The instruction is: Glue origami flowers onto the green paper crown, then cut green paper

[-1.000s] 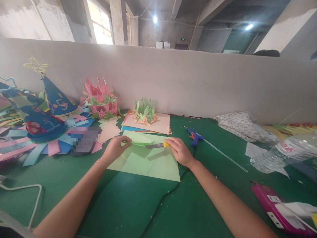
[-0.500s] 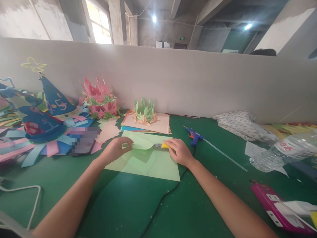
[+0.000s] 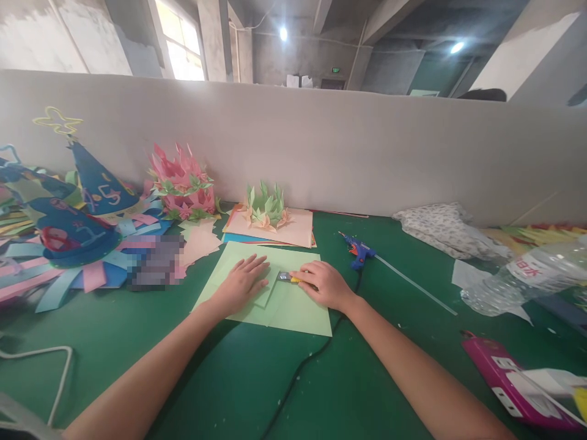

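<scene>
Light green paper (image 3: 293,311) lies on the green table in front of me, with a smaller folded green piece (image 3: 263,297) on top. My left hand (image 3: 241,284) rests flat on the folded piece, fingers spread. In my right hand (image 3: 323,284) is a yellow utility knife (image 3: 288,277), its blade pointing left beside the folded piece's right edge. Part of the knife is hidden under my fingers.
A blue glue gun (image 3: 361,253) lies right of the paper, its black cord (image 3: 298,373) running toward me. Paper crowns (image 3: 266,211) and party hats (image 3: 103,189) stand behind and left. A plastic bottle (image 3: 523,275) and pink power strip (image 3: 509,379) are at right.
My left hand has let go of the lifted paper edge and now presses flat, further right and lower. The folded piece lies down. My right hand has moved slightly left with the knife.
</scene>
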Action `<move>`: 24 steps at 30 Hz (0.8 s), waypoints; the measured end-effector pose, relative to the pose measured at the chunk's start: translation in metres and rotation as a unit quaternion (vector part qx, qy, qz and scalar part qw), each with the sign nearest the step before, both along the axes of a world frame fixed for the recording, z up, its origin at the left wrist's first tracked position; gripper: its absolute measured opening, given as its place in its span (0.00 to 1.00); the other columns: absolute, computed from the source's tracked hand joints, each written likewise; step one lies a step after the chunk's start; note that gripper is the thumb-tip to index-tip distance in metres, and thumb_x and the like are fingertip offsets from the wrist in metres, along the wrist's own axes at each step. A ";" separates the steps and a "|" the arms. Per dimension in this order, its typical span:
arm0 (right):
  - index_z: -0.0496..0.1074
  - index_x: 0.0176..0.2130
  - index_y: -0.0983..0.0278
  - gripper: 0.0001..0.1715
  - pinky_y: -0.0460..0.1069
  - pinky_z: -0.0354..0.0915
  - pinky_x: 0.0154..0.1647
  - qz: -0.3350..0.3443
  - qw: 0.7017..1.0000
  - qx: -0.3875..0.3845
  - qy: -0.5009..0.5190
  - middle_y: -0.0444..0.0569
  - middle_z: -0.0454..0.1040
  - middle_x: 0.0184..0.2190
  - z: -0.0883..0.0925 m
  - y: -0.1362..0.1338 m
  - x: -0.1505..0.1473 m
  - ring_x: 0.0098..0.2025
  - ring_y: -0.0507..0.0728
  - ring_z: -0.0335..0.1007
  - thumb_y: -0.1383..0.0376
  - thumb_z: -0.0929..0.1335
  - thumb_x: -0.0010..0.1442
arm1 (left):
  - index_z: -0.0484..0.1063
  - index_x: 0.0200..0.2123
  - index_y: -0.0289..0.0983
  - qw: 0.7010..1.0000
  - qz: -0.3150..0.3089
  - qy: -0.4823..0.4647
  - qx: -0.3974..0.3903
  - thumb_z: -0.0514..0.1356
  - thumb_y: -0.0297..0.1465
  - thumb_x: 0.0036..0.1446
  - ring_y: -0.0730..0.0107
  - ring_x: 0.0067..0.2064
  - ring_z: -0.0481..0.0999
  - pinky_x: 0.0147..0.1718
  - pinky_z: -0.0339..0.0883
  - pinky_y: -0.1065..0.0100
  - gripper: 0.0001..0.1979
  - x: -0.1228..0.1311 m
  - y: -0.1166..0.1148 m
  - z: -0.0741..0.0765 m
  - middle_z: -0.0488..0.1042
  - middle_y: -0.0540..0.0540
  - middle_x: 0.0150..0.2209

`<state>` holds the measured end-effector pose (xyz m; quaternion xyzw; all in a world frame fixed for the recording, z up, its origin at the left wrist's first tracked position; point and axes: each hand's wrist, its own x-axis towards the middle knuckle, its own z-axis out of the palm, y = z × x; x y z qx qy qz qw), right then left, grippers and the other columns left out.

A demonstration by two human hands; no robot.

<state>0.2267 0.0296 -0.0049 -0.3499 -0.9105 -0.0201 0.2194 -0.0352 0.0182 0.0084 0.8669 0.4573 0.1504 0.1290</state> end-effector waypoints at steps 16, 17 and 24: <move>0.72 0.48 0.58 0.17 0.47 0.54 0.30 -0.013 0.999 -0.001 -0.043 0.49 0.70 0.31 0.006 -0.007 -0.003 0.31 0.53 0.60 0.67 0.61 0.61 | 0.49 0.62 0.41 0.998 -0.011 0.062 0.013 0.36 0.43 0.63 0.61 0.65 0.46 0.61 0.41 0.52 0.27 0.010 -0.003 -0.011 0.54 0.47 0.63; 0.72 0.48 0.58 0.17 0.47 0.53 0.30 -0.016 0.999 -0.005 -0.047 0.49 0.70 0.31 0.006 -0.008 -0.003 0.30 0.52 0.60 0.66 0.60 0.62 | 0.49 0.62 0.41 0.998 -0.011 0.064 0.015 0.36 0.43 0.63 0.61 0.65 0.46 0.61 0.41 0.51 0.27 0.010 -0.004 -0.011 0.53 0.47 0.63; 0.70 0.50 0.56 0.18 0.46 0.52 0.28 -0.034 0.997 -0.028 -0.062 0.49 0.69 0.32 0.009 -0.006 0.000 0.30 0.52 0.60 0.64 0.60 0.63 | 0.45 0.63 0.41 0.996 -0.016 0.080 0.031 0.36 0.43 0.63 0.59 0.65 0.46 0.61 0.40 0.51 0.28 0.008 -0.001 -0.020 0.49 0.46 0.64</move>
